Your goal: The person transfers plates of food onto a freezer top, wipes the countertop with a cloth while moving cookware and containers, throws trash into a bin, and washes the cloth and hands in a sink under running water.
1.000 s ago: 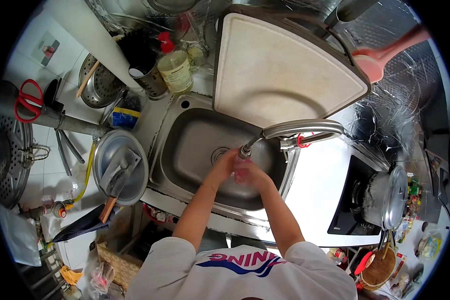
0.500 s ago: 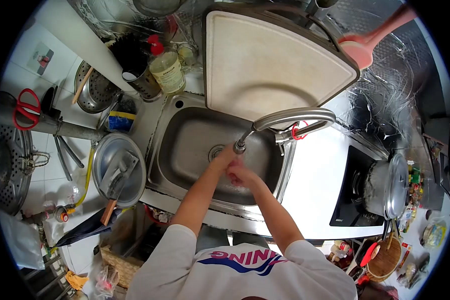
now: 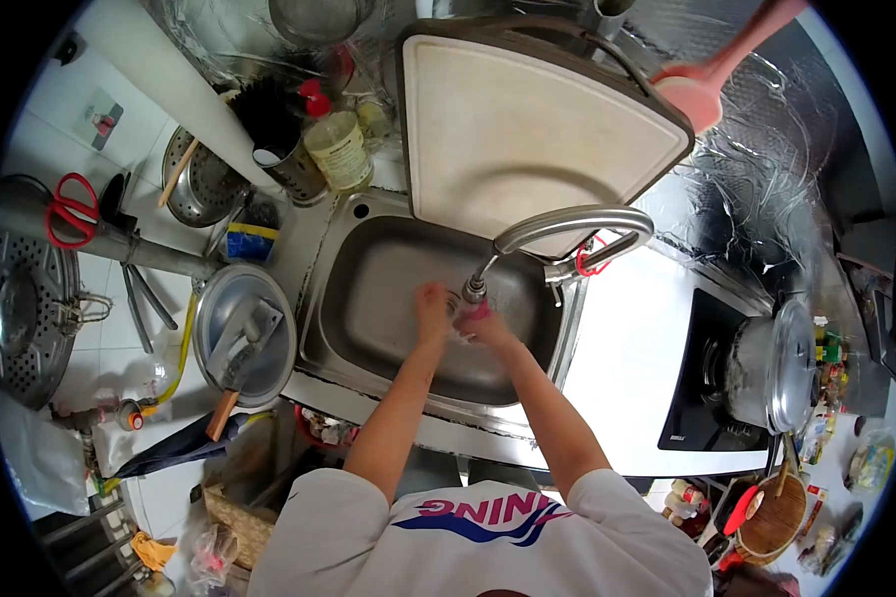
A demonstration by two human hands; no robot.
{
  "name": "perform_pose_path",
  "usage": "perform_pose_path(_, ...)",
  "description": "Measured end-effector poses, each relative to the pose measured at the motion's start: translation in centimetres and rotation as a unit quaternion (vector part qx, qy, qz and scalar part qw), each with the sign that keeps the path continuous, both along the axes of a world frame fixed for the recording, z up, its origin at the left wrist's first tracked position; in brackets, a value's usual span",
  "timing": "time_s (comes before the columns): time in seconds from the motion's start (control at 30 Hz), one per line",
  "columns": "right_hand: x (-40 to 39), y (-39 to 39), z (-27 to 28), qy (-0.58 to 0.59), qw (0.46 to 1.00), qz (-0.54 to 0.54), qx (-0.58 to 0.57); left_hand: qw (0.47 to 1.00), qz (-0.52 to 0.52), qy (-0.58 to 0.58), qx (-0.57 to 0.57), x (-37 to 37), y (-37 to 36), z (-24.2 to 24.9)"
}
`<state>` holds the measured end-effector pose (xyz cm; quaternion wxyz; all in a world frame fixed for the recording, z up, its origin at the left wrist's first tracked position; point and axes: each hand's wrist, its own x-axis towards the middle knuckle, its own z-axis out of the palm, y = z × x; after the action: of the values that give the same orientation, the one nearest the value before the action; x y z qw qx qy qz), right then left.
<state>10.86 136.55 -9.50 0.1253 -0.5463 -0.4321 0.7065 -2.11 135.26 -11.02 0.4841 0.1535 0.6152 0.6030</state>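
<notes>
Both of my hands are inside the steel sink (image 3: 378, 264), under the faucet (image 3: 567, 224). My left hand (image 3: 432, 310) is over the left side of the drain, its fingers stretched forward and nothing visible in them. Just below the spray head (image 3: 475, 290), my right hand (image 3: 486, 328) has its fingers curled in. A small bright pink patch (image 3: 479, 312) shows at these fingers; what it is I cannot make out. The two hands are a little apart.
A large cutting board (image 3: 538, 119) leans behind the sink. A soap bottle (image 3: 338, 149) stands at the back left. On the left, a cleaver (image 3: 237, 363) lies across a metal lid (image 3: 214, 308). To the right, a pot (image 3: 757, 373) sits on the black stove (image 3: 702, 398).
My hands were close together under the spray head; now they are apart. The left hand has moved left, out from under it, and a pink patch shows at the right hand.
</notes>
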Motion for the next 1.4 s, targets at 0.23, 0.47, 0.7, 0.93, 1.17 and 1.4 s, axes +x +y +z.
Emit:
perform_pose_path(0.23,0.0,-0.5,-3.5,0.164,0.983,-0.035,0.081,0.877,-0.284,0.384,0.041,4.5,-3.2,7.0)
perform_pose_path(0.47,3.3,-1.0,-5.0,0.136,0.987,-0.077,-0.030,0.840,-0.382,0.362,0.133,10.7,2.1,9.4)
perform_pose_path(0.7,4.2,-2.5,-3.5,0.251,0.961,-0.060,-0.104,0.809,-0.401,0.416,0.113,13.1,3.5,9.4)
perform_pose_path(0.93,6.0,-3.3,5.5,0.403,0.861,-0.099,-0.294,0.934,-0.302,0.181,0.064,4.5,-3.3,10.5)
perform_pose_path(1.17,0.1,-7.1,15.8,0.682,0.573,-0.128,-0.435,0.919,-0.262,-0.288,-0.062,3.9,-6.7,20.2)
perform_pose_path(1.4,-2.4,-6.9,22.6,0.721,0.532,-0.245,-0.371,0.591,-0.222,-0.662,0.405,4.1,-1.6,16.1)
